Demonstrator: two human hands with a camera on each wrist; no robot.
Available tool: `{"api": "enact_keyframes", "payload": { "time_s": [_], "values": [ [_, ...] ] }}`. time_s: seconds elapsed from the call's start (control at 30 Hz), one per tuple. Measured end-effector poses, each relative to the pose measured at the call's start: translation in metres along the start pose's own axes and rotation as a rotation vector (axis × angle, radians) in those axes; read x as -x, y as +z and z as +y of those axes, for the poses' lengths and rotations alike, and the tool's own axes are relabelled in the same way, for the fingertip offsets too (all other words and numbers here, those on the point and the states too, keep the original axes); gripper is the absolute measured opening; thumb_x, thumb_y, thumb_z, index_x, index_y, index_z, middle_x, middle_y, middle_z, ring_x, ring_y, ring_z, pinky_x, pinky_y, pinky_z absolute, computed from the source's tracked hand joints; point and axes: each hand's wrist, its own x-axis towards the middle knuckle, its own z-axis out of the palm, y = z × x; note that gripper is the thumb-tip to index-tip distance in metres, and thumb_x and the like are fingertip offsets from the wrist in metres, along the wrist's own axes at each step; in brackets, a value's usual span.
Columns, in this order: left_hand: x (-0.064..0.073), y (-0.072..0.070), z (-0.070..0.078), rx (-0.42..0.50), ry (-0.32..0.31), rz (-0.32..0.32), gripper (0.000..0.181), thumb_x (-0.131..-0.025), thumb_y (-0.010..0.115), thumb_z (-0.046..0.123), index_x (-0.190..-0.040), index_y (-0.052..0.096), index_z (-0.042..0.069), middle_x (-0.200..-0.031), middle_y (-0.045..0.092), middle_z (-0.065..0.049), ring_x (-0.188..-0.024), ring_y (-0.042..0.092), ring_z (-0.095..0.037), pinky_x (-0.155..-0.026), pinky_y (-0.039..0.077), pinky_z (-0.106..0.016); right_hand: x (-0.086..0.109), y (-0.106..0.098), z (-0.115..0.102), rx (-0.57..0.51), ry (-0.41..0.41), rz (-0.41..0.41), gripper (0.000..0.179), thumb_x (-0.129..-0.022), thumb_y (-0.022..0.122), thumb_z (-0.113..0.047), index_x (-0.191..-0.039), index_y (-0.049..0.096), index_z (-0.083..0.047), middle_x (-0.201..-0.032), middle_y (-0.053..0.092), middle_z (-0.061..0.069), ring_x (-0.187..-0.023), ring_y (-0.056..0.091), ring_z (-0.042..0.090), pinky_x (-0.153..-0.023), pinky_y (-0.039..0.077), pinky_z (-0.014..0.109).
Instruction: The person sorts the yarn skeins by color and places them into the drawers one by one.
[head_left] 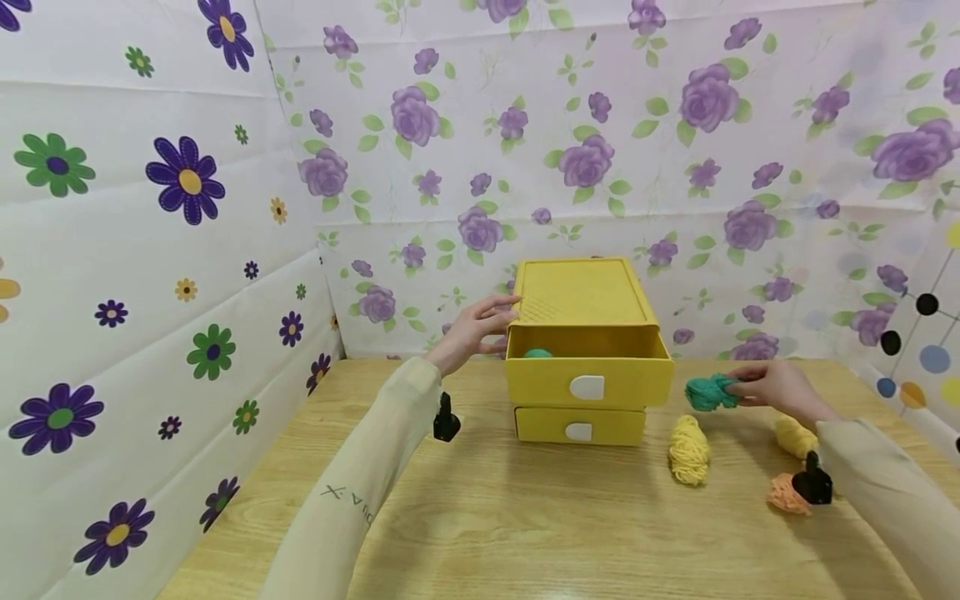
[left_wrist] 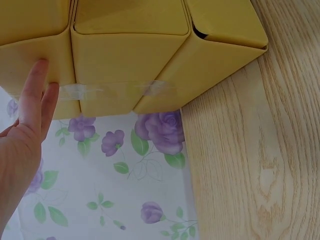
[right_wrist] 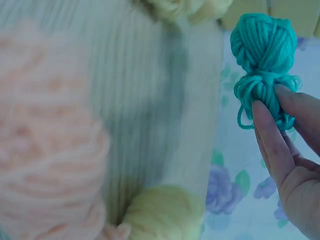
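Observation:
A yellow drawer box [head_left: 585, 292] stands toward the back of the table, its upper drawer [head_left: 547, 383] pulled out. Inside that drawer a bit of teal yarn [head_left: 537, 353] shows above the front edge. My left hand [head_left: 472, 333] rests its fingertips against the left side of the box, fingers fairly straight; the left wrist view shows the fingers [left_wrist: 35, 95] on the yellow side panel. To the right of the box, my right hand [head_left: 776, 390] pinches a teal yarn skein [head_left: 708, 392] by one end between thumb and fingers, above the table.
On the table [head_left: 600, 517] at the right lie a yellow yarn skein [head_left: 688, 450], a second yellow skein [head_left: 795, 437] and a peach skein [head_left: 789, 493] under the right wrist. The lower drawer [head_left: 547, 425] sits below the upper one. Flowered sheets [head_left: 450, 167] hang behind and at the left.

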Motion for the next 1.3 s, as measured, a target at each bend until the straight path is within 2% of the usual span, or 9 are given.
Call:
{"api": "enact_keyframes", "payload": {
  "time_s": [0.27,0.53,0.8,0.93,1.03,1.1,1.17,1.23,1.3],
  "values": [
    [0.0,0.0,-0.001,0.007,0.005,-0.002,0.039,-0.093,0.054,0.024,-0.13,0.049,0.017,-0.119,0.048,-0.01,-0.104,0.05,-0.025,-0.078,0.048,-0.04,0.003,0.003,-0.017,-0.031,0.0,0.032,0.051,-0.086,0.063,-0.008,-0.12,0.041,0.023,-0.108,0.052,0.032,-0.079,0.063,0.022,-0.069,0.051,0.034],
    [0.0,0.0,-0.001,0.007,0.004,-0.003,0.038,-0.093,0.054,0.024,-0.13,0.05,0.017,-0.12,0.048,-0.01,-0.104,0.05,-0.025,-0.078,0.048,-0.04,0.013,0.004,-0.037,-0.072,-0.017,0.068,0.05,-0.085,0.064,-0.007,-0.12,0.042,0.022,-0.106,0.053,0.03,-0.078,0.062,0.018,-0.07,0.051,0.034],
    [-0.001,0.0,-0.001,0.01,-0.002,0.002,0.038,-0.092,0.055,0.024,-0.13,0.05,0.017,-0.119,0.048,-0.01,-0.103,0.051,-0.026,-0.078,0.048,-0.04,0.022,-0.001,-0.053,-0.054,-0.052,0.08,0.047,-0.088,0.061,-0.01,-0.118,0.045,0.021,-0.106,0.052,0.027,-0.08,0.063,0.02,-0.071,0.05,0.034],
    [0.0,0.001,0.0,0.009,-0.003,-0.001,0.038,-0.093,0.054,0.024,-0.13,0.049,0.017,-0.12,0.048,-0.01,-0.104,0.05,-0.026,-0.078,0.048,-0.04,0.027,-0.004,-0.063,-0.102,0.003,0.093,0.057,-0.086,0.064,-0.017,-0.124,0.04,0.019,-0.126,0.037,0.033,-0.081,0.063,0.014,-0.072,0.05,0.033],
    [0.0,0.0,0.0,0.012,-0.002,-0.008,0.038,-0.093,0.054,0.023,-0.131,0.049,0.016,-0.12,0.047,-0.011,-0.104,0.05,-0.027,-0.078,0.047,-0.04,0.029,-0.007,-0.071,-0.147,0.02,0.112,0.061,-0.085,0.066,-0.019,-0.125,0.039,0.018,-0.121,0.045,0.027,-0.08,0.062,0.011,-0.072,0.05,0.033],
    [0.0,0.0,0.001,0.013,0.0,-0.011,0.039,-0.093,0.054,0.023,-0.131,0.048,0.016,-0.121,0.046,-0.011,-0.105,0.049,-0.027,-0.078,0.047,-0.04,0.031,-0.009,-0.077,-0.162,0.015,0.119,0.061,-0.084,0.067,-0.019,-0.124,0.04,0.017,-0.106,0.054,0.011,-0.079,0.062,0.01,-0.072,0.05,0.033],
    [0.0,0.0,0.001,0.013,-0.001,-0.013,0.039,-0.093,0.054,0.023,-0.131,0.048,0.016,-0.121,0.046,-0.011,-0.105,0.05,-0.027,-0.078,0.047,-0.041,0.032,-0.01,-0.084,-0.165,0.012,0.126,0.062,-0.083,0.068,-0.021,-0.124,0.041,0.016,-0.097,0.054,-0.006,-0.08,0.063,0.011,-0.072,0.05,0.033],
    [0.0,0.0,0.001,0.011,-0.002,-0.013,0.039,-0.093,0.054,0.024,-0.131,0.048,0.016,-0.121,0.046,-0.01,-0.104,0.05,-0.027,-0.079,0.047,-0.04,0.034,-0.012,-0.09,-0.162,0.007,0.126,0.062,-0.083,0.068,-0.023,-0.124,0.041,0.015,-0.095,0.052,-0.012,-0.08,0.063,0.012,-0.072,0.05,0.032],
    [0.0,0.0,0.001,0.008,-0.004,-0.013,0.039,-0.093,0.054,0.024,-0.131,0.048,0.017,-0.121,0.046,-0.01,-0.104,0.05,-0.026,-0.079,0.047,-0.04,0.035,-0.013,-0.096,-0.17,-0.005,0.133,0.06,-0.083,0.068,-0.023,-0.124,0.043,0.014,-0.1,0.051,-0.009,-0.081,0.063,0.012,-0.072,0.05,0.032]
  ]
}}
